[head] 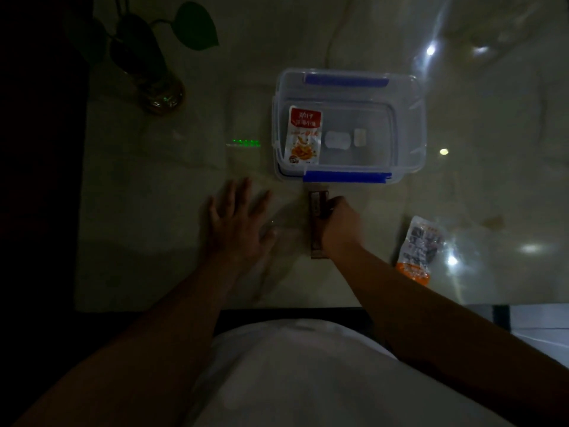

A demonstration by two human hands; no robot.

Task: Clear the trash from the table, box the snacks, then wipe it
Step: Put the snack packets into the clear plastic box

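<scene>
A clear plastic box (409,124) with blue clips stands open at the middle of the pale glossy table (154,211). Inside it lie a red-and-orange snack packet (303,135) at the left end and two small white packets (338,140). Just in front of the box, my right hand (340,224) is closed around a long brown snack bar (317,211) that rests lengthwise on the table. My left hand (235,221) hovers flat with fingers spread, to the left of the bar, holding nothing. An orange, white and black snack packet (418,251) lies on the table to the right.
A glass vase (160,87) with a green-leaved plant stands at the back left. A row of green lights (246,143) glows left of the box. The table's near edge runs just in front of my body. The scene is dim, with lamp glare at the right.
</scene>
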